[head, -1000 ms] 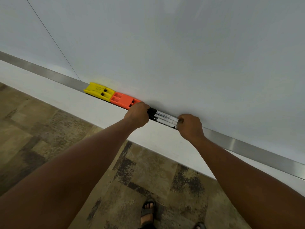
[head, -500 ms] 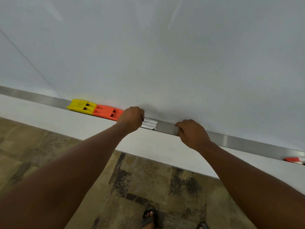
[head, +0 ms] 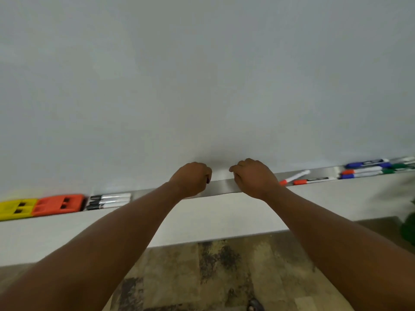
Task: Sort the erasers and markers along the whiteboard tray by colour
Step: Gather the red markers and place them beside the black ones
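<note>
From the head camera, both hands hover over a bare stretch of the metal tray (head: pixel 221 187), midway between two groups of supplies. The left hand (head: pixel 190 178) has its fingers curled in and holds nothing that I can see. The right hand (head: pixel 254 177) is curled the same way and also looks empty, though the fingertips are hidden behind the knuckles.

At the left end sit one yellow eraser (head: pixel 16 208) and one orange eraser (head: pixel 59 204), touching, with black markers (head: pixel 109 200) just beside them; this end looks already sorted by colour. I count three black markers, though blur makes that uncertain.

To the right lie two red-capped markers (head: pixel 303 178), loose and at different angles, likely the next to be gathered. Farther right is a mixed cluster (head: pixel 372 168) of blue, red and green markers, too blurred to count.
</note>
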